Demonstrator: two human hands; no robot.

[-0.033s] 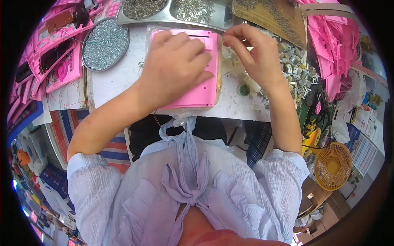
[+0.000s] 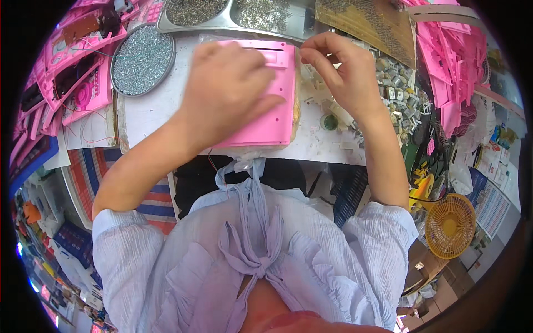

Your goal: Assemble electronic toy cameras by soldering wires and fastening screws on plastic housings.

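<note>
A flat pink plastic panel with small holes and a slot lies in front of me on a padded, pale-edged support. Over its left part is my left hand, blurred by motion. Its thumb reaches toward the panel's right side, and the curled fingers are too smeared to show whether they hold anything. Just beyond the panel's upper right edge, my right hand is closed, thumb and index finger pinched together. Whatever may be between those fingertips is hidden or too small to make out.
A round dish of small silvery screws stands left of the panel. Behind it is a metal tray with small metal parts. Small motor-like parts lie heaped at right. Pink plastic pieces are piled on both sides. A yellow fan is low right.
My left hand has shifted slightly left over the pink panel, uncovering a bit more of its upper part. My right hand stays almost still.
</note>
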